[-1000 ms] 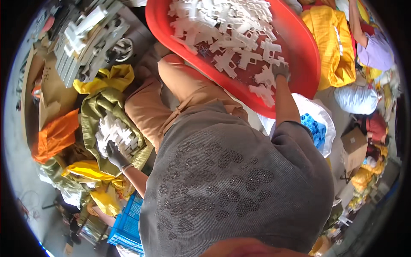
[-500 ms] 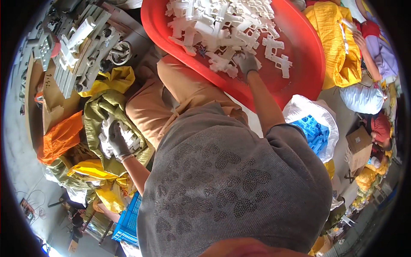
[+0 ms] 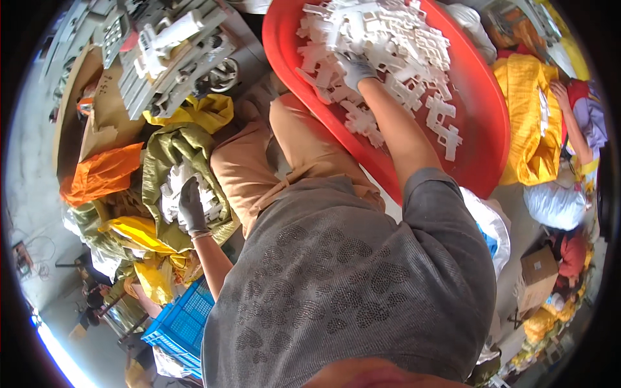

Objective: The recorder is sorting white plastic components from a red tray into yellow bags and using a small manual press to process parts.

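Note:
My right hand (image 3: pixel 357 70), in a grey glove with pale fingertips, reaches into a heap of white plastic toy-gun pieces (image 3: pixel 362 32). Its fingers look apart and touch the heap; I cannot make out anything held. The heap fills much of a large red basin (image 3: pixel 482 129) in front of me. On my left, my gloved left hand (image 3: pixel 191 208) is raised over an olive-green sack (image 3: pixel 154 158), its fingers stretched out. More white plastic pieces (image 3: pixel 173 187) lie in that sack, partly covered by the hand.
A grey metal machine (image 3: pixel 139 94) stands at the far left beside a cardboard box (image 3: pixel 103 110). A blue crate (image 3: pixel 184 323) is near my left elbow. On the right are a yellow woven sack (image 3: pixel 527 116), a white bag (image 3: pixel 495 226) and another person's arm (image 3: pixel 576 126).
My right hand has moved farther and to the left across the heap. My left hand stays over the sack, its fingers straighter. The whole view has shifted somewhat.

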{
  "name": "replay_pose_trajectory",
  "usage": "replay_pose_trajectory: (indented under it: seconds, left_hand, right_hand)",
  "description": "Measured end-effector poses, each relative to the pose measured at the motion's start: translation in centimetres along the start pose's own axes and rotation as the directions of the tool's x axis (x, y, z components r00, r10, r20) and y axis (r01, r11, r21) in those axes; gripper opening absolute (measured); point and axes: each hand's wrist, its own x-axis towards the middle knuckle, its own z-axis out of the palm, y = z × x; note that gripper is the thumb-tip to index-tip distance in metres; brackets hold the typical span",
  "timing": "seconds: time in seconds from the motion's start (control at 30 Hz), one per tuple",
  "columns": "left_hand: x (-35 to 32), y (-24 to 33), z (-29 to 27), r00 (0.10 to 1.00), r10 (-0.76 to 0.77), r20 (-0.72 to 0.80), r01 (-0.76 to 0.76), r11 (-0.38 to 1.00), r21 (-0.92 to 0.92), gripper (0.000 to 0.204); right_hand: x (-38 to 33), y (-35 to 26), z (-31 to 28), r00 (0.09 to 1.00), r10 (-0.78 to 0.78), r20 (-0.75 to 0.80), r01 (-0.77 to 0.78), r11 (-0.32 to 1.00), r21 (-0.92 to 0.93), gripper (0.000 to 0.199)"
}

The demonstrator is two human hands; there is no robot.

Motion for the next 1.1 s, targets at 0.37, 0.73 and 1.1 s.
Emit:
replay_pose_trajectory:
  seconds: [0.37, 0.73, 1.1]
  left_hand:
    - [2.4, 4.4, -1.4, 0.979, 0.167, -0.116, -0.177, 0.981, -0.076, 0.022]
    - [10.8, 23.0, -3.5, 0.641, 0.741, -0.201, -0.689, 0.671, 0.273, 0.025]
    - [14.2, 23.3, -2.0, 0.703, 0.670, -0.241, -0.695, 0.718, -0.033, 0.034]
  right_hand:
    - [-6.2, 2.6, -4.8, 0.943, -0.272, 0.190, 0.242, 0.956, 0.168, 0.036]
    - [-12.6, 2.4, -12.3, 0.941, 0.113, 0.320, -0.339, 0.355, 0.871, 0.043]
    - [-2.7, -9.3, -21.0, 0.993, -0.072, -0.091, 0.065, -0.307, 0.949, 0.034]
